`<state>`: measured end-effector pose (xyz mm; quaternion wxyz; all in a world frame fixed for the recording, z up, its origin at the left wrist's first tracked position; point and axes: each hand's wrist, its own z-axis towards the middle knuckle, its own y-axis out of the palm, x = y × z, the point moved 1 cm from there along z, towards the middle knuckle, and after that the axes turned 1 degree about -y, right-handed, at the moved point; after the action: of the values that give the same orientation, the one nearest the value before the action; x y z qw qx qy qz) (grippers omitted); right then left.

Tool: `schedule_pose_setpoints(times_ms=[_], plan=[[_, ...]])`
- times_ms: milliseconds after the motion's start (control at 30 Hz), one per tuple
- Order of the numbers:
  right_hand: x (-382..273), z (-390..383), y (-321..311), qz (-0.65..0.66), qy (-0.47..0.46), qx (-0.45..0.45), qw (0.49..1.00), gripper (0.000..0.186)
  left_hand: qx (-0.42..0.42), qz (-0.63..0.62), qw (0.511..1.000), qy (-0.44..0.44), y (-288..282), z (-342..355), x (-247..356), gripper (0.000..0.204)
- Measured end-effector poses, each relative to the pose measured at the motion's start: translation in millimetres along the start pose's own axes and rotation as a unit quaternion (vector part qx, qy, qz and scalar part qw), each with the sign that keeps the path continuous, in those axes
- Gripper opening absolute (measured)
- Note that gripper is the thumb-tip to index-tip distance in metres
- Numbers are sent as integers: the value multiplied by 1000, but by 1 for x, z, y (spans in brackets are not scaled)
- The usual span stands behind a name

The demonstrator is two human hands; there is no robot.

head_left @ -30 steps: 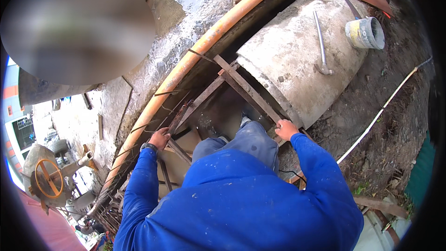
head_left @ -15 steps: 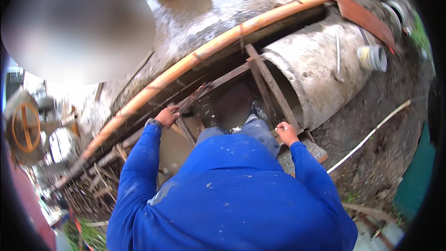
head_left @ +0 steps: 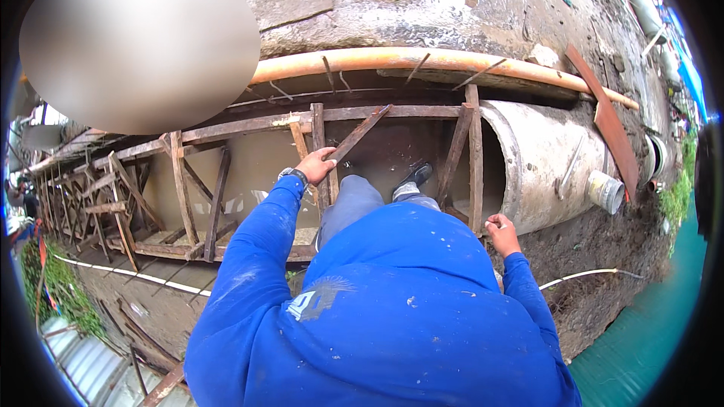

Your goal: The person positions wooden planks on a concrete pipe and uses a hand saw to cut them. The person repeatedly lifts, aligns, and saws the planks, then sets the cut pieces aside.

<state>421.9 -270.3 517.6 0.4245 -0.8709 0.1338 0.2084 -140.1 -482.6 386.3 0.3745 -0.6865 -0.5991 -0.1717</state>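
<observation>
Closest to you is your own blue long-sleeved top (head_left: pixel 422 324), flecked with pale spots, and beyond its hem your grey trousers (head_left: pixel 353 200) and one dark shoe (head_left: pixel 417 175), between the timbers. Your left hand (head_left: pixel 317 166), with a wristwatch (head_left: pixel 294 175) behind it, is closed round the near end of a short wooden batten (head_left: pixel 360 134). The batten slants away to your right, its far end at the long timber rail (head_left: pixel 422 111); you cannot tell from here whether they touch. Your right hand (head_left: pixel 503 234) has its thumb and fingertips drawn close together beside the near end of an upright timber (head_left: pixel 476 166); whether anything is pinched there cannot be told. Muddy water (head_left: pixel 264 154) fills the trench inside the frame. To your right lies a large concrete pipe (head_left: pixel 532 158), with a hammer (head_left: pixel 569 167) and a grimy bucket (head_left: pixel 605 191) on it. Farther off, an orange pipe (head_left: pixel 362 59) runs along the trench's far edge, and a reddish-brown board (head_left: pixel 611 124) slants near its right end. Wet ground (head_left: pixel 392 15) spreads behind.
</observation>
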Motion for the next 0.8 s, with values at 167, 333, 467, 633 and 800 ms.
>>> schedule_pose_setpoints(times_ms=[167,333,467,633,800], plan=[[-79,7,-10,-32,-74,-24,996,26,10,-45,999,-14,15,-1,-32,58],[-117,10,-9,-56,-94,-37,993,31,11,-37,999,-24,21,1,-41,58],[-113,7,-15,-71,-91,-35,993,31,18,-26,999,-11,24,8,-51,60],[-84,5,-18,-85,-70,-27,994,30,13,-30,999,-24,20,17,-65,62],[-64,3,-20,-91,-55,-27,994,31,15,-33,998,-46,21,19,-63,60]])
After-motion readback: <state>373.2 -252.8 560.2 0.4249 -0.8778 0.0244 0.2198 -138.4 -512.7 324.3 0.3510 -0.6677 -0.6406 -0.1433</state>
